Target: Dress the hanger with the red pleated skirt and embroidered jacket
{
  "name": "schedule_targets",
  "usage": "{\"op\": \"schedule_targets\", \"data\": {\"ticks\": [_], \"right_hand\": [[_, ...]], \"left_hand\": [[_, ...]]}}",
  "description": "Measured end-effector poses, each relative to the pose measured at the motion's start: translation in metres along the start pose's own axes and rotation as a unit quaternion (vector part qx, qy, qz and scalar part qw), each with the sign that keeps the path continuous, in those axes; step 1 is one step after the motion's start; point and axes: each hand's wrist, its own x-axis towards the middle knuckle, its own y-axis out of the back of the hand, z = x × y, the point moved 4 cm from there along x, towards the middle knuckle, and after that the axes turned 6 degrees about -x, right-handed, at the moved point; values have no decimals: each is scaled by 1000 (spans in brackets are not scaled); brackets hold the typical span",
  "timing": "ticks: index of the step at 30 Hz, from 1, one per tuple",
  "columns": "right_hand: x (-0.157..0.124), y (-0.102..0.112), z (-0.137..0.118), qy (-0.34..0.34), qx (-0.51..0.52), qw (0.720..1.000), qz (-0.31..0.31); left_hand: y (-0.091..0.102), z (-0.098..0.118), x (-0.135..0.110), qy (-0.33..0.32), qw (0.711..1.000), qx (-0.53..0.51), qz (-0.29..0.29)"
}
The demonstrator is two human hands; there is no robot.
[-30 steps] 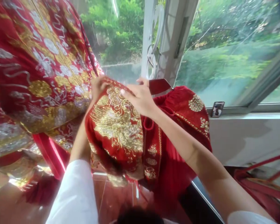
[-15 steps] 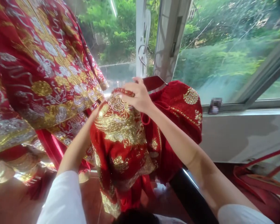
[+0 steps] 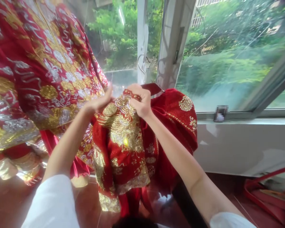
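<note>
A red jacket (image 3: pixel 125 133) with gold embroidery hangs upright in front of me, its hem and one sleeve falling below. My right hand (image 3: pixel 142 101) is closed around its collar, thumb on the near side. At the jacket's left shoulder, my left hand (image 3: pixel 101 103) has its fingers stretched out; whether it touches the cloth is hard to tell. Just behind the right hand shows a dark red hanger (image 3: pixel 153 88) with a metal hook (image 3: pixel 139 65). One half of a red velvet garment (image 3: pixel 175 117) with gold trim spreads to the right.
A large red robe (image 3: pixel 49 72) with gold and silver embroidery hangs close on the left. Behind stand sliding windows (image 3: pixel 178 47) over a white wall (image 3: pixel 223 145). A small blurred object (image 3: pixel 220 114) sits on the sill. At the lower right is a red-framed item (image 3: pixel 266 193).
My left hand has come up to the jacket's shoulder with fingers extended. The right hand has closed more tightly on the collar. The view has shifted slightly.
</note>
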Motion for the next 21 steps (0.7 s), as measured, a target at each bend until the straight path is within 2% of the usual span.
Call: {"op": "schedule_targets", "data": {"ticks": [3,4,6,8,11,12,13,14,16,17,19,21], "right_hand": [[1,-6,-4,20,-11,1000,-9],[2,-5,-6,31,-16,999,-26],[5,4,-10,46,-13,996,-81],[12,30,-6,22,0,995,-92],[27,92,22,-94,-41,994,23],[31,109,35,-145,-84,985,32],[34,119,50,-201,-119,972,-6],[36,122,64,-255,-137,954,-77],[31,116,86,-351,-115,893,-257],[26,109,91,-388,-81,858,-326],[19,96,94,-444,-10,806,-390],[18,84,92,-479,36,782,-396]], "left_hand": [[-6,3,-5,44,986,-28,-156],[-9,4,-8,42,981,-30,-187],[-14,8,-11,25,978,-30,-206],[-17,10,-13,29,979,-27,-202],[-19,9,-15,82,980,2,-180],[-19,8,-15,98,979,5,-176],[-19,7,-15,110,979,4,-174],[-19,7,-13,117,978,-2,-170],[-20,7,-6,129,981,-12,-146],[-20,8,-1,133,983,-13,-124],[-22,12,7,127,988,-15,-89],[-27,21,13,96,991,-24,-91]]}}
